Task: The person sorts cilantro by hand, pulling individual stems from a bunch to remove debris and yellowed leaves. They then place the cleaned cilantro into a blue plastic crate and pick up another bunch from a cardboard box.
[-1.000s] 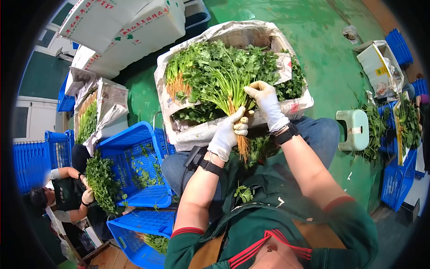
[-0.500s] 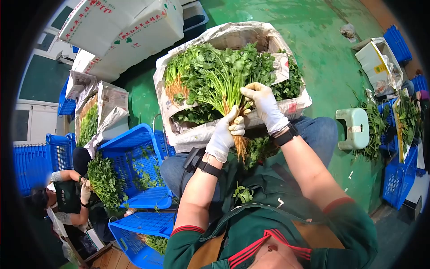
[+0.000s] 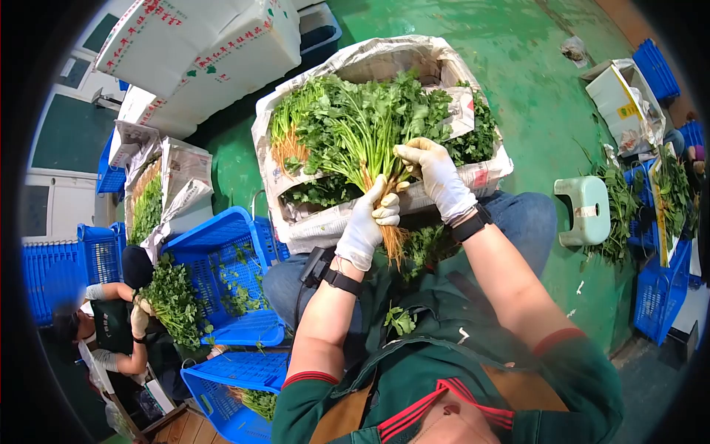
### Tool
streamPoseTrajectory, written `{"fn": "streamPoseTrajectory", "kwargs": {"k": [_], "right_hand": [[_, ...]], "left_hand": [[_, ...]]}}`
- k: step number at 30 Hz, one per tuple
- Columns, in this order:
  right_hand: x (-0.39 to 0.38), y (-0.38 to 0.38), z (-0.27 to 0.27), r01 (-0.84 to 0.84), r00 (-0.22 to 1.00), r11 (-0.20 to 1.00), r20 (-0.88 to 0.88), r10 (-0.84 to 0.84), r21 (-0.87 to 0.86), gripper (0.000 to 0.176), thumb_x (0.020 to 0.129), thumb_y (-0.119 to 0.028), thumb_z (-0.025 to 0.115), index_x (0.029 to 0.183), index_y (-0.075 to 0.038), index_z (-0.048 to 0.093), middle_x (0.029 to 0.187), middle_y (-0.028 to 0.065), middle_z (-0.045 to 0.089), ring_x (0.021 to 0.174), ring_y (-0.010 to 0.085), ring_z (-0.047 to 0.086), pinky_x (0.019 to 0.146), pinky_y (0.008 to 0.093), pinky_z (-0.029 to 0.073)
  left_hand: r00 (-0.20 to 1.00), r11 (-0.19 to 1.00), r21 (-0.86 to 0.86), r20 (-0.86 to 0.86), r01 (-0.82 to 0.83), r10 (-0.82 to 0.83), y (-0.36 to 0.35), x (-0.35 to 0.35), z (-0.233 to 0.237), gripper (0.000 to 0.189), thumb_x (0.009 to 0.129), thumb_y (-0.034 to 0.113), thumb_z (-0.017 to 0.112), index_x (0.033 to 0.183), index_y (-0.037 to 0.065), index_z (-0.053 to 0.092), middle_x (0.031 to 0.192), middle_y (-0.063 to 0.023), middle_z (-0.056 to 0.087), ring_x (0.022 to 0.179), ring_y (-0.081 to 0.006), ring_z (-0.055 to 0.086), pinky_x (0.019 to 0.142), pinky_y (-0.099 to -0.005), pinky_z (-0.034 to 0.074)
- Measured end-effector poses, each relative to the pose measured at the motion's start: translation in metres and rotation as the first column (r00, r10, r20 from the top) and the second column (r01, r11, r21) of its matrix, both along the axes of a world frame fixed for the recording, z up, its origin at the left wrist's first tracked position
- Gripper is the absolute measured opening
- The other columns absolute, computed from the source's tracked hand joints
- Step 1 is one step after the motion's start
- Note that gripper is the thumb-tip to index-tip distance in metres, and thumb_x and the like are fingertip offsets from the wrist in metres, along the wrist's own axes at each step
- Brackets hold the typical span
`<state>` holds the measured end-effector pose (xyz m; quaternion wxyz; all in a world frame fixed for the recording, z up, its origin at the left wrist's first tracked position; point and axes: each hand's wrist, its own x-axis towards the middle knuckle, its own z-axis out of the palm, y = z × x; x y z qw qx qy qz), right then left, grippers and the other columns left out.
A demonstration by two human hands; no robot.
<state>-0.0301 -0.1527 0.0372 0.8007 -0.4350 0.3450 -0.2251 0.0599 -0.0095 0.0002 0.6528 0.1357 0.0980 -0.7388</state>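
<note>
My left hand (image 3: 367, 226), in a white glove, is closed around the lower stems and orange-brown roots of a bunch of leafy greens (image 3: 362, 140). The root ends hang below my fist. My right hand (image 3: 431, 170), also gloved, is at the right side of the same bunch, thumb and fingers pinched by the stems; what lies between them is too small to make out. Behind both hands stands a newspaper-lined box (image 3: 325, 231) with more greens in it, some with roots showing at its left side.
Blue crates (image 3: 214, 244) stand at the left, beside a co-worker (image 3: 111, 325) holding greens. White cartons (image 3: 222, 66) are at the upper left. A pale green stool (image 3: 589, 212), loose greens and more blue crates (image 3: 658, 296) are on the right.
My hands and the bunch are nearly where they were; my left hand has shifted slightly. The co-worker's hands and head have moved a little.
</note>
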Motion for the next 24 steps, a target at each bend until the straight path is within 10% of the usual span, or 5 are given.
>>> {"fn": "streamPoseTrajectory", "kwargs": {"k": [13,15,17,19,24], "right_hand": [[-0.033,0.05,0.034,-0.266,0.94,0.94,0.158,0.302,-0.216,0.013,0.081,-0.009,0.064,0.084,0.0,0.055,0.077,0.0014,0.059,0.072,0.0087,0.057,0.064,0.0231,0.048],[-0.05,0.046,0.029,-0.433,0.888,0.831,-0.005,0.461,-0.351,0.014,0.08,-0.012,0.066,0.081,-0.001,0.056,0.075,0.0032,0.061,0.072,0.0084,0.057,0.065,0.0249,0.047],[-0.062,0.033,0.028,-0.776,0.619,0.358,-0.522,0.586,-0.519,0.026,0.078,-0.026,0.069,0.085,-0.003,0.062,0.076,0.0095,0.063,0.075,0.0158,0.06,0.07,0.0298,0.047],[-0.066,0.029,0.039,-0.953,0.304,0.139,-0.831,0.466,-0.271,0.033,0.076,-0.036,0.07,0.08,-0.003,0.064,0.072,0.012,0.062,0.072,0.0189,0.061,0.069,0.032,0.047],[-0.047,0.029,0.014,-0.408,0.855,0.75,-0.507,0.113,-0.52,0.034,0.082,-0.036,0.064,0.075,-0.003,0.064,0.067,0.0125,0.063,0.06,0.0235,0.06,0.058,0.0329,0.047]], "left_hand": [[0.963,0.962,0.204,0.232,-0.184,0.135,-0.004,-0.003,0.017,0.031,0.097,0.033,0.044,0.096,0.004,0.056,0.052,0.0063,0.039,0.035,-0.0012,0.028,0.032,-0.0163,0.022],[0.986,0.985,0.095,0.088,-0.146,0.138,0.0,0.0,0.019,0.043,0.097,0.036,0.041,0.109,-0.004,0.053,0.052,0.0072,0.035,0.035,-0.0003,0.026,0.032,-0.0155,0.021],[0.999,0.993,-0.111,-0.005,-0.041,0.041,0.002,0.006,0.012,0.05,0.098,0.04,0.038,0.112,-0.007,0.05,0.052,0.0076,0.032,0.036,-0.0002,0.024,0.033,-0.016,0.021],[0.998,0.992,-0.117,-0.027,-0.052,0.049,0.005,0.005,0.016,0.053,0.098,0.041,0.036,0.114,-0.007,0.049,0.052,0.0075,0.031,0.036,-0.0003,0.024,0.034,-0.0161,0.021],[0.994,0.992,-0.104,0.072,-0.076,0.083,0.009,0.002,0.012,0.043,0.098,0.043,0.032,0.107,0.006,0.053,0.051,0.0069,0.03,0.036,-0.0012,0.025,0.035,-0.0161,0.022]]}}
